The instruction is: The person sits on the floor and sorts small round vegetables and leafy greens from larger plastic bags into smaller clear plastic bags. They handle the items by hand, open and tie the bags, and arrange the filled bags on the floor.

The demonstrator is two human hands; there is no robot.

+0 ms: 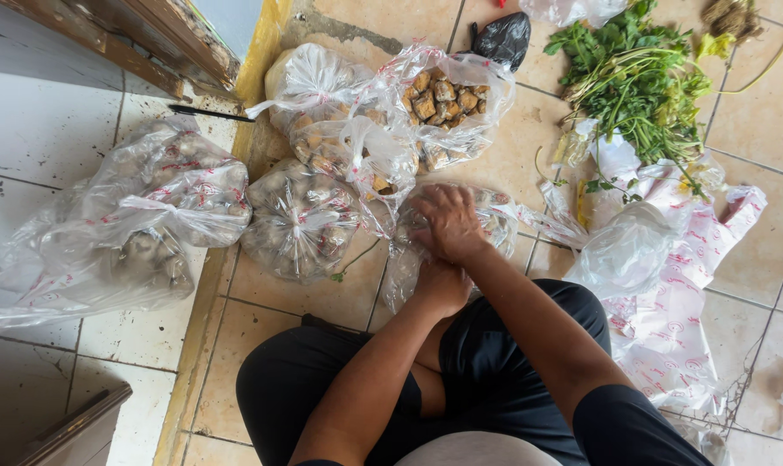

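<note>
I sit on a tiled floor with knees apart. Both hands meet on a clear plastic bag [495, 216] of pale round vegetables lying in front of me. My right hand [448, 223] lies on top, fingers spread and pressing on the bag's gathered plastic. My left hand [442, 286] is underneath it, mostly hidden, closed on the lower part of the same bag. A tied bag [298, 220] of similar round pieces rests just to the left.
More filled bags lie around: a large one [154, 216] at left, one with brown chunks [443, 95] behind. A bunch of green herbs [637, 78] lies at top right, empty printed plastic bags [668, 259] at right, a black bag [504, 36] beyond.
</note>
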